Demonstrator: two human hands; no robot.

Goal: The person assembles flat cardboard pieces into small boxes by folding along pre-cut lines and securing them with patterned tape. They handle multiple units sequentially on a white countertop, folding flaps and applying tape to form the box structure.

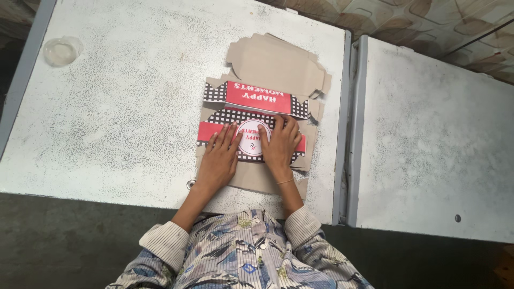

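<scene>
A flat, unfolded cardboard box blank [270, 67] lies on a worn white table [123, 107], on top of a stack of similar blanks. It is brown on the plain side and printed in red with black-and-white check and a white circle. One printed flap [251, 97] is folded up toward me. My left hand [219, 158] presses flat on the printed panel, fingers spread. Beside it, my right hand [281, 145] also presses flat on the panel, over the white circle. Neither hand grips anything.
A small clear round dish [62, 51] sits at the table's far left corner. A second white table [433, 139] stands to the right across a narrow gap [350, 123]. Patterned floor shows at the top right. My striped, patterned sleeves are at the bottom.
</scene>
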